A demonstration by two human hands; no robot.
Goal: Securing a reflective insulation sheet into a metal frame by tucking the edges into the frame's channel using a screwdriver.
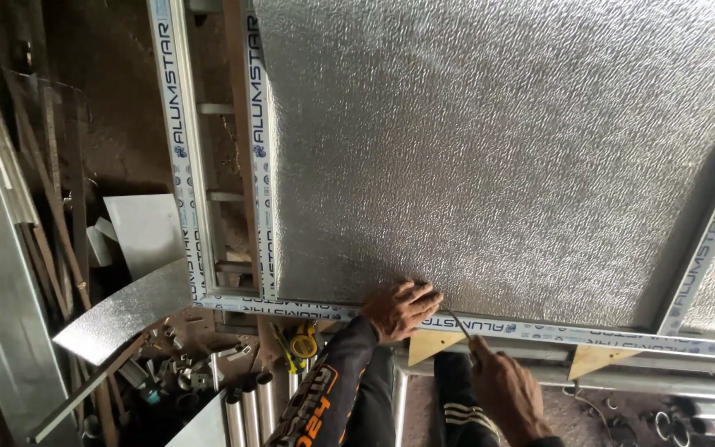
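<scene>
Head view — left hand (399, 308) pressed flat, fingers curled, on embossed aluminium sheet (498, 157) seated in frame rail (539, 329); right hand (506, 391) gripping a thin tool (457, 321). Sheet likely light, flexible, sharp-edged — best handled by the frame.

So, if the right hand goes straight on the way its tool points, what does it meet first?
Probably the left hand. The right hand aims a thin tool up-left, its tip at the frame beside those fingers; depth is unclear.
</scene>
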